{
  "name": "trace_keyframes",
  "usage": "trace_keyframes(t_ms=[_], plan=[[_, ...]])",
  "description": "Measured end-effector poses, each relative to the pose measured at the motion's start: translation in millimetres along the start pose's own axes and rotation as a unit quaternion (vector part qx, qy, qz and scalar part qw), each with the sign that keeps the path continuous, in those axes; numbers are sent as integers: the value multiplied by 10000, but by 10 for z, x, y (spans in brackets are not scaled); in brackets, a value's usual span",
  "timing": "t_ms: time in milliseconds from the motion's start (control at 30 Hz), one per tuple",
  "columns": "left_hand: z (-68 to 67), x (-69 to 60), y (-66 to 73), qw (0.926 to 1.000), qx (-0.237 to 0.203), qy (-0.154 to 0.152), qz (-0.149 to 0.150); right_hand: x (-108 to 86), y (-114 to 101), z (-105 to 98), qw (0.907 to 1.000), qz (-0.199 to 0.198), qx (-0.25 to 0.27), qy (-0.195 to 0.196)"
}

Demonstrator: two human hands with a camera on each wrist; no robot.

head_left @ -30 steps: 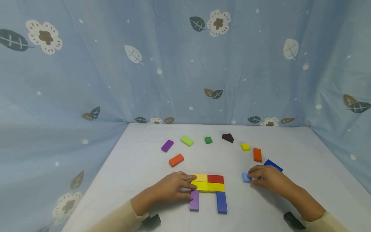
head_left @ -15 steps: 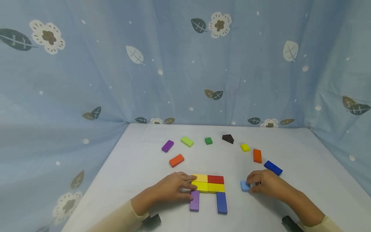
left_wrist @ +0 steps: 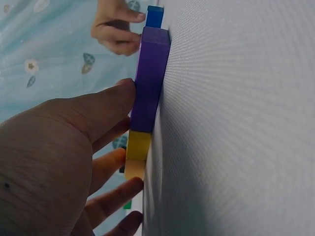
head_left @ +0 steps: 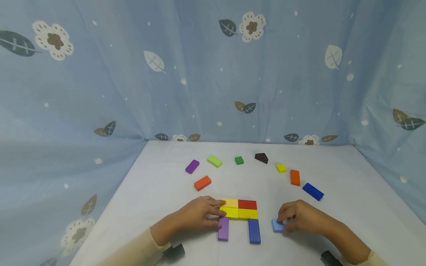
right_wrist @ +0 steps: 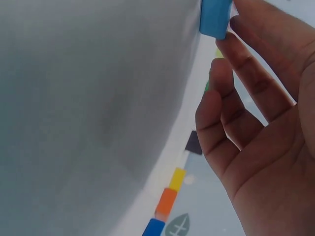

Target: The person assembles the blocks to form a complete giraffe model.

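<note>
My left hand (head_left: 199, 214) rests with its fingers spread along the left side of a flat block arrangement, touching the light purple block (head_left: 223, 233), a yellow block (head_left: 230, 213) and the pale yellow block (head_left: 232, 203). A red block (head_left: 247, 204), a second yellow block (head_left: 248, 214) and a blue-violet block (head_left: 254, 232) complete the group's right side. Right of it, my right hand (head_left: 304, 218) pinches a small light blue block (head_left: 275, 225) low at the table surface. The right wrist view shows that light blue block (right_wrist: 215, 18) by the thumb and fingertips.
Loose blocks form an arc beyond the hands: orange (head_left: 202, 183), purple (head_left: 192, 166), lime (head_left: 215, 161), green (head_left: 239, 160), dark brown (head_left: 261, 158), yellow (head_left: 281, 168), orange-red (head_left: 295, 177) and dark blue (head_left: 313, 191). A patterned blue curtain (head_left: 199, 74) borders the white table (head_left: 159, 184).
My right hand has moved the light blue block toward me and slightly left, away from the dark blue block. The left hand and the block group have stayed put.
</note>
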State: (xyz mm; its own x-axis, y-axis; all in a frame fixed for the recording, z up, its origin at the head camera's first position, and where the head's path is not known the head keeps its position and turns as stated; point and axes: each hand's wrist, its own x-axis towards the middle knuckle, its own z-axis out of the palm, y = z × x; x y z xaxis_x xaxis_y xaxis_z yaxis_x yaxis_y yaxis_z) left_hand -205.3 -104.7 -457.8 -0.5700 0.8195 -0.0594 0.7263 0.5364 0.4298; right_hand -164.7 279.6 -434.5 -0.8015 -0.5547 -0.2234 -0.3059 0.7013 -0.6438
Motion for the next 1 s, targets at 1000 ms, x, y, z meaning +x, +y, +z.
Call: trace_keyframes(t_ms=[1000], plan=[[6,-8,-7,10000,-68,9,22,-19,-337,232,9958,-549,-212,-707]])
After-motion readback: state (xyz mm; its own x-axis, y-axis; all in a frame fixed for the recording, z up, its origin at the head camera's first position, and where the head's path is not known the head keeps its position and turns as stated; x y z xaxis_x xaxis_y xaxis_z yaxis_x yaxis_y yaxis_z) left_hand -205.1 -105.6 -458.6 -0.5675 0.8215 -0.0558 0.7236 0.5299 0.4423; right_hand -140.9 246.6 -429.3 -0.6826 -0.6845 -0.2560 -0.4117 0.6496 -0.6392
